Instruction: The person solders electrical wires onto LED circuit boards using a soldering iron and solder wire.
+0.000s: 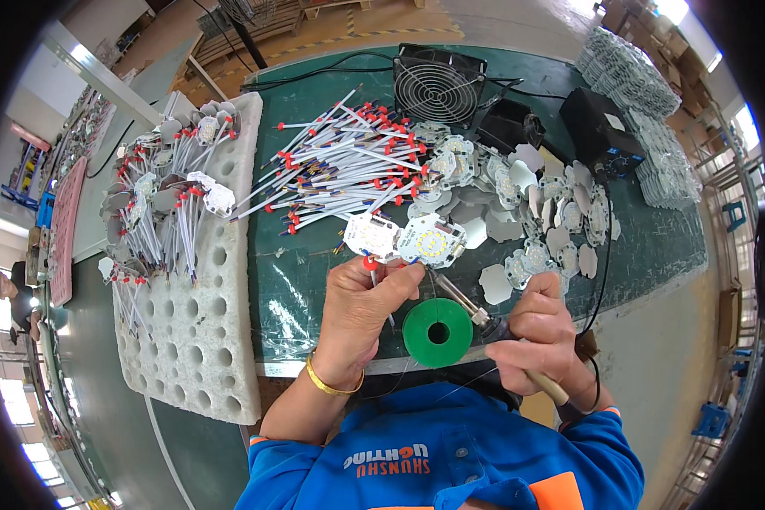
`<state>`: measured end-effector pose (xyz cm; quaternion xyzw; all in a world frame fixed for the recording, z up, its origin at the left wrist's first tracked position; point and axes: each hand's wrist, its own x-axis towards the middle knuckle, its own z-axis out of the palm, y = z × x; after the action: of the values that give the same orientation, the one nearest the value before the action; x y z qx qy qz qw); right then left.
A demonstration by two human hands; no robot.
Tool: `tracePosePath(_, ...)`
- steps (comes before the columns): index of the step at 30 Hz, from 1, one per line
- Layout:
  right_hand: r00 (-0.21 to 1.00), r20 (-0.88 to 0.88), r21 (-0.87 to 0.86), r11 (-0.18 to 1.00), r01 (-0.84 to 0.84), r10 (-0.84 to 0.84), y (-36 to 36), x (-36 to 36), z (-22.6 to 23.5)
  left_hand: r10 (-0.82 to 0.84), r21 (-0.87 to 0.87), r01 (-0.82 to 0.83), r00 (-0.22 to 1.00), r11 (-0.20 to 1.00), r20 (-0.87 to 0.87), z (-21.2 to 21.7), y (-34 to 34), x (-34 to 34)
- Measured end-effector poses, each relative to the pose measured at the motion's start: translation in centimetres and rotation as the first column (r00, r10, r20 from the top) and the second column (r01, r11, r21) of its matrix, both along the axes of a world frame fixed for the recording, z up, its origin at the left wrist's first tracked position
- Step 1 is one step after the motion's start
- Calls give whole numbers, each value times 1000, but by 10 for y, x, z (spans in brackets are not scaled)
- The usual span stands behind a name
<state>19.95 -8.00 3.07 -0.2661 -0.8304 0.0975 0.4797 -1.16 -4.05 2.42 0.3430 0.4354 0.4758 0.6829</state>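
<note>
My left hand (357, 306) pinches a white wire lead with a red collar (371, 263), its blue end against the edge of a white round LED board (433, 241). Another LED board (371, 233) lies beside that one, just beyond my fingers. My right hand (540, 336) is closed around a soldering iron (461, 296), its metal shaft angled up and left, the tip close to the near edge of the LED board. A tan rod end (546, 388) sticks out below the right hand. Between my hands sits a green solder spool (423, 347).
Many white leads with red collars (348, 161) lie heaped beyond my left hand. LED boards and metal discs (527, 191) pile up at the right. Behind stand a fan (438, 89) and a black soldering station (602, 132). A white perforated foam block (183, 340) holds finished-looking bundles at left.
</note>
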Motion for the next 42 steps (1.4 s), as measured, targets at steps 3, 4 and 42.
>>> tracePosePath(3, 991, 130, 88, 996, 26, -38, -2, 0, 1, 6, -3, -6, 1000, 1000, -10, -1, -1, 0)
tracePosePath(4, 991, 130, 88, 996, 25, -37, -2, -1, 0, 7, -3, -7, 1000, 1000, -10, -1, -1, 0)
tracePosePath(42, 990, -54, -233, 966, 116, -132, 56, -22, 13, -214, 110, 217, 976, 970, -33, -2, 11, -4)
